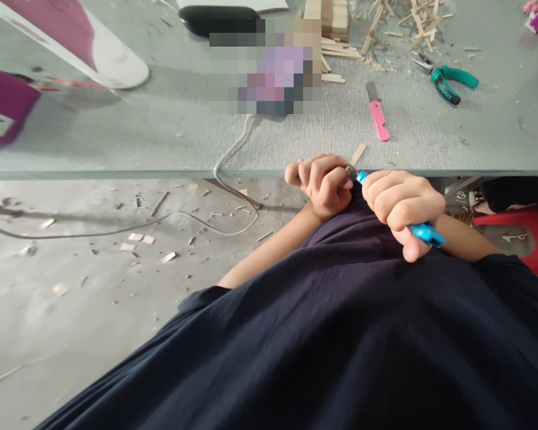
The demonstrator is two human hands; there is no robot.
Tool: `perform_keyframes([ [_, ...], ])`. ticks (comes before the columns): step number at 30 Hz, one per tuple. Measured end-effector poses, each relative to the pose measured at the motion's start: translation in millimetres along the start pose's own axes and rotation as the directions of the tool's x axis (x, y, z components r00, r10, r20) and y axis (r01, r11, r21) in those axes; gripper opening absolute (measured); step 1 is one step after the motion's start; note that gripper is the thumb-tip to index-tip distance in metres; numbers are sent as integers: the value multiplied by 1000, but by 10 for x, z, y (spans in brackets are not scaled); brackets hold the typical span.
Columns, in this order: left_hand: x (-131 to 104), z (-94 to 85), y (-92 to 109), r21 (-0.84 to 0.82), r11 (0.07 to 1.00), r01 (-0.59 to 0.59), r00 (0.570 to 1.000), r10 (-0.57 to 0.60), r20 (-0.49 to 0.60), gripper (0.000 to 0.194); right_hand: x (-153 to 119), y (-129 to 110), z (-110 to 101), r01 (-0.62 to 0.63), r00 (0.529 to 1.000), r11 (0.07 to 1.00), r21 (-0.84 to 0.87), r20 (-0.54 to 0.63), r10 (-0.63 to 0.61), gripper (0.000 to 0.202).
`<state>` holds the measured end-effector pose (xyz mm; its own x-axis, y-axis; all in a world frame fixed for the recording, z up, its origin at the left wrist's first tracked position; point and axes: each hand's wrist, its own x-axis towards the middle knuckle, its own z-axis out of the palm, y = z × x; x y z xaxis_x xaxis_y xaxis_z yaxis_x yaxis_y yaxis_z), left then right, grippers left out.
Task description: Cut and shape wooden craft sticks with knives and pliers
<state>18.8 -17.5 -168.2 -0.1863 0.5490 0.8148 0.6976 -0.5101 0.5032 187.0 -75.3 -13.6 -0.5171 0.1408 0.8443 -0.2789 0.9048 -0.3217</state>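
Note:
Near the table's front edge, my left hand (pixel 325 182) is closed on a thin wooden stick (pixel 358 155), whose pale end sticks out past the fingertips. My right hand (pixel 401 200) is wrapped round a blue-handled tool (pixel 425 234). The tool's metal tip meets the stick beside my left fingertips; the exact contact is too small to make out. On the table beyond lies a pink folding knife (pixel 379 119) with its blade out. Green-handled pliers (pixel 452 80) rest farther right.
Stick pieces (pixel 424 24) and a wood block (pixel 334 21) lie at the back of the table (pixel 161 143). A white cable (pixel 233 149) hangs over the edge at left. A red stool (pixel 535 239) and a person's foot (pixel 479 202) are at right.

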Motion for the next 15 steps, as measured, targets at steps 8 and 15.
perform_keyframes([
  [8, 18, -18, 4, -9, 996, -88, 994, 87, -60, 70, 121, -68, -32, 129, 981, 992, 17, -149, -125, 79],
  [15, 0, -33, 13, 47, 997, -66, 997, 67, -29, 68, -54, 20, -3, 106, 993, 991, -83, -50, -111, 86],
])
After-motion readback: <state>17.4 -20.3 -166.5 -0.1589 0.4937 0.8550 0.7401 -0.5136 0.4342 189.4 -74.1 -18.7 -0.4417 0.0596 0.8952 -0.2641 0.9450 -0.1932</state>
